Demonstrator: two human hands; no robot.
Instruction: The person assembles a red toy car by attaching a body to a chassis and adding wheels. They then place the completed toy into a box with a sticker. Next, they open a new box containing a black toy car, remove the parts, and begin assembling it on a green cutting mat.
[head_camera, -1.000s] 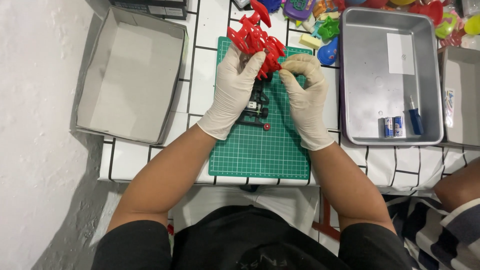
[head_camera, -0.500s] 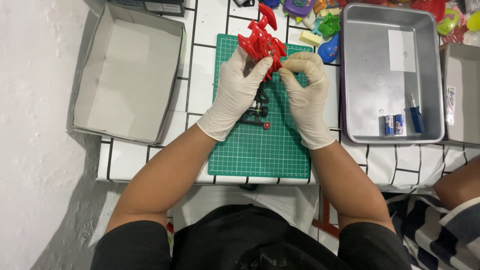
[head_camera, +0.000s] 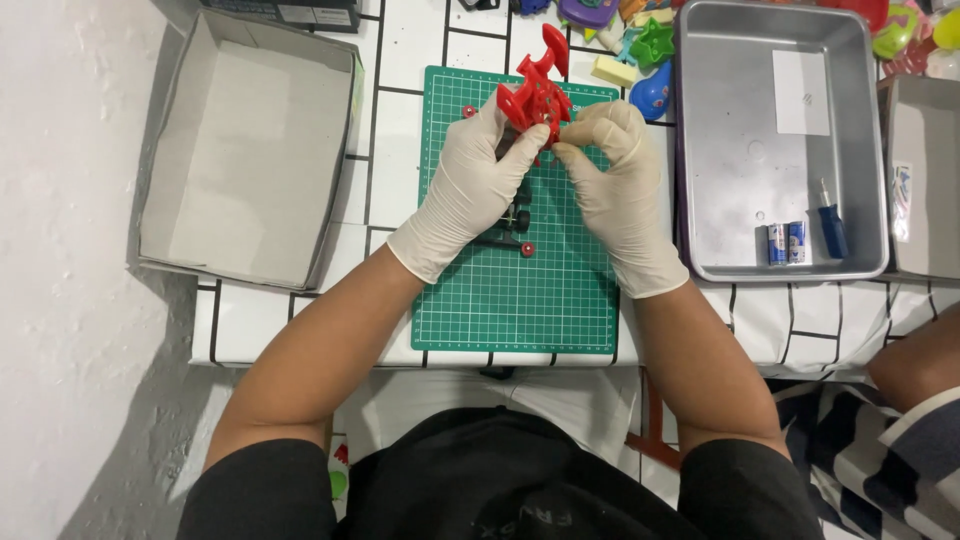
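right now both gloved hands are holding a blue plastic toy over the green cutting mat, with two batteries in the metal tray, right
Not quite: the head view shows the plastic toy is red. The left hand and right hand do hold it over the green cutting mat, and two batteries lie in the metal tray.

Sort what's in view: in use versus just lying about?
In use: left hand and right hand grip the red toy; black parts under them; green mat.
Lying about: cardboard box, metal tray, batteries, screwdriver, toy pile.
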